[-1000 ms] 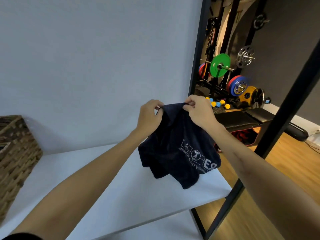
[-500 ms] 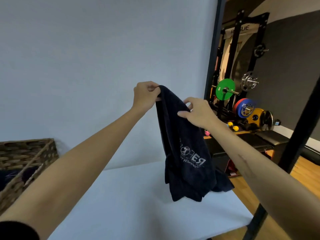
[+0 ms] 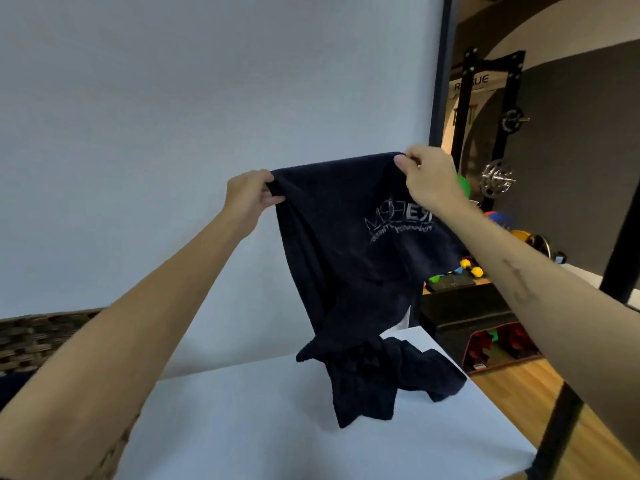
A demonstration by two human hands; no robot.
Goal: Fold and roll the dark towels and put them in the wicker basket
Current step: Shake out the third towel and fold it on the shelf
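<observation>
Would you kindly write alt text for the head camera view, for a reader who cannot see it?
Two hands, the left hand and right hand, pinch the top edge of a dark towel and hold it up, its lower end bunched on a white table. A wicker basket sits at the left, gym equipment beyond on the right.

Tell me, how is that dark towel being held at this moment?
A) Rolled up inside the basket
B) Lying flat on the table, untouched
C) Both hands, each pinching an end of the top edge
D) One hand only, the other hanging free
C: the left hand and right hand each pinch the top edge of the dark towel, its lower end bunched on the white table.
</observation>
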